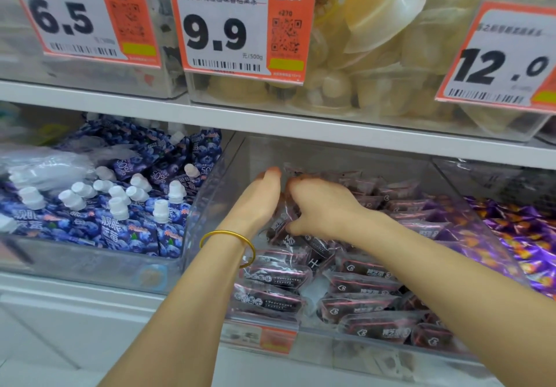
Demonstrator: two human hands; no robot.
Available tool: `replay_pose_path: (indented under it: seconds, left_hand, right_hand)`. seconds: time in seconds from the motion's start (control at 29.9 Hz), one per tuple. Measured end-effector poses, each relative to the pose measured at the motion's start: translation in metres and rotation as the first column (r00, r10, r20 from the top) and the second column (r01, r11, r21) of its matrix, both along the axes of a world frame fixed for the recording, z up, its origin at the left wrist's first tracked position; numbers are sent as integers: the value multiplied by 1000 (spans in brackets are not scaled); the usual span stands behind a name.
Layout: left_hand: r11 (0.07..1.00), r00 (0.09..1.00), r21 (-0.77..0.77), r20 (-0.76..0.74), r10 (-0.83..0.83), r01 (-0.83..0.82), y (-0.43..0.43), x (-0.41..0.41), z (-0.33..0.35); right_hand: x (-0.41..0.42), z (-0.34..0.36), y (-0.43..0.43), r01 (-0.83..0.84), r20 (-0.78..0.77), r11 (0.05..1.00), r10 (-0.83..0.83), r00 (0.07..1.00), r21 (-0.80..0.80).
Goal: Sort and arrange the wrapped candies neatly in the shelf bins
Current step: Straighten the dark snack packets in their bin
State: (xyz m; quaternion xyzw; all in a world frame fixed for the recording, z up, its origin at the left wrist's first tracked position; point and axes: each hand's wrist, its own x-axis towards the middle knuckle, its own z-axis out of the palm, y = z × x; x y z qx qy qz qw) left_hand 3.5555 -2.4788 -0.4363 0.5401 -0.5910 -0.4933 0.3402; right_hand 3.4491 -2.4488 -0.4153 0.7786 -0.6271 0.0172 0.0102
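A clear plastic bin [210, 194] on the lower shelf holds several dark wrapped candies [361, 284] in clear-edged packets. Both hands reach into the middle of this bin. My left hand [258, 203], with a gold bangle on its wrist, lies on its edge with straight fingers against a bunch of packets [281, 221]. My right hand [319, 206] curls its fingers round the same bunch from the right. Rows of packets lie flat along the right side and front of the bin. What the fingertips touch behind the bunch is hidden.
Left of it stands a bin of blue spouted pouches [120, 206] with white caps. A bin of purple-and-orange wrapped candies [523, 236] sits to the right. The shelf above [270, 125] carries clear bins with price tags 6.5, 9.9 and 12.0.
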Motion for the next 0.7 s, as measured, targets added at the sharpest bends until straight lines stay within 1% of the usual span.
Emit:
replay_pose_path:
  seconds: [0.1,0.17,0.23,0.3,0.33,0.37,0.47,0.53,0.6,0.64,0.7]
  left_hand:
    - [999,998,25,-62,29,-27,-2,2,1]
    - [999,992,31,-118,41,-37,-6,2,3]
    - [998,985,41,-166,55,-49,-7,1,5]
    - [990,970,127,-226,87,-59,-6,-1,3]
    - [984,966,173,-244,89,-47,-6,-2,1]
    - [980,962,195,-260,82,-31,-5,-3,1]
    - [978,940,206,-338,45,27,-4,-8,1]
    - [978,929,201,-369,17,62,0,-12,3]
    - [972,909,217,-416,12,87,4,-12,2]
    - [966,898,234,-440,6,108,6,-10,3]
    - [953,882,259,-471,-15,155,10,-5,5]
  right_hand:
    - [-8,6,2,5,90,1000,-6,996,11]
    - [-15,7,5,26,202,1000,-27,979,10]
    - [-23,7,10,57,333,998,-51,942,-9]
    - [-30,7,16,104,446,994,-78,892,-35]
    - [-32,7,18,124,461,992,-93,882,-37]
    - [-34,6,19,134,433,990,-109,895,-29]
    - [-30,1,21,135,213,990,-124,969,-41]
    - [-24,2,21,138,118,988,-129,985,-71]
    - [-17,4,20,123,24,991,-121,992,-59]
    - [-14,4,19,111,-7,993,-111,994,-50]
    - [-8,2,17,93,-19,994,-94,995,-54]
